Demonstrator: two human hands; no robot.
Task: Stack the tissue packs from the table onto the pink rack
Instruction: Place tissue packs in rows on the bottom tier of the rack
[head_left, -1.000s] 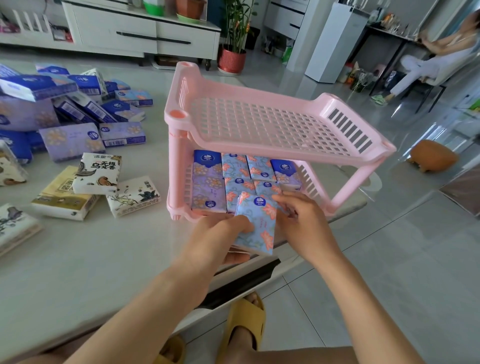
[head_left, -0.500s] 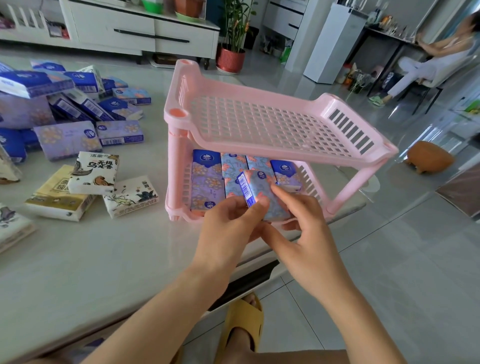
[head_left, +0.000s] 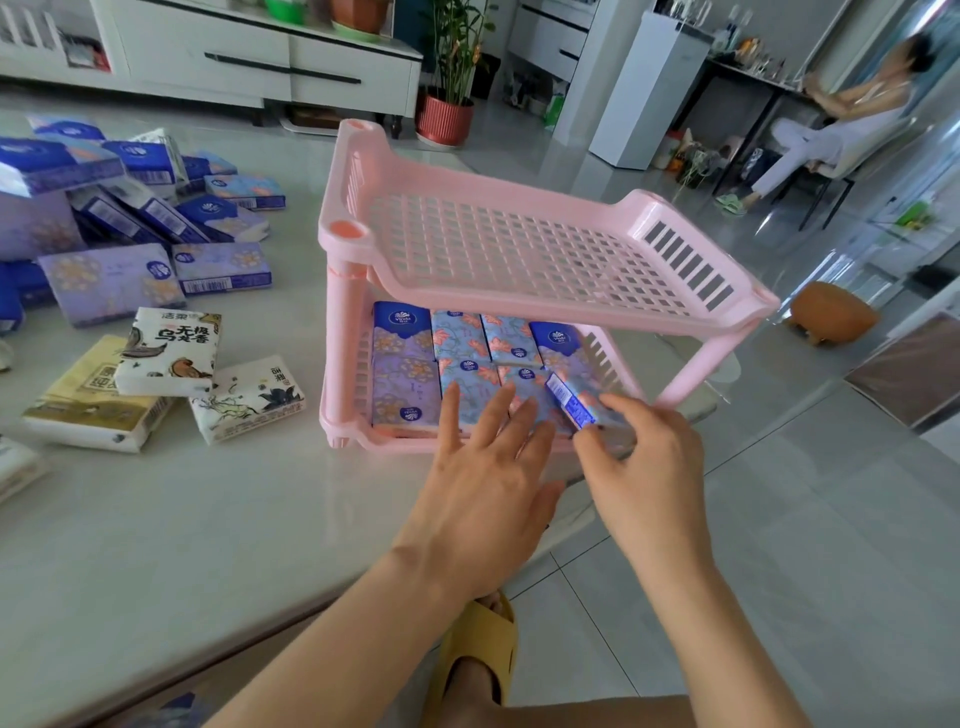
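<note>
While on edge in rack (head_left: 519, 307), tissue pack (head_left: 573, 402) in right hand (head_left: 647, 470)

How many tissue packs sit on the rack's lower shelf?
8: four packs across the back, three across the front by the left hand, one tilted at front right in the right hand. More may hide underneath.

From my remote seat I see a pale glossy table (head_left: 208, 519) over a grey tiled floor (head_left: 779, 545) that shines with daylight. A white cabinet (head_left: 249, 62) lines the far wall, a potted plant (head_left: 445, 117) beside it. Further right stand a tall white unit (head_left: 649, 88), perhaps a cooler, a dark desk (head_left: 748, 75) with a seated person (head_left: 841, 124), and an orange stool (head_left: 831, 312).
</note>
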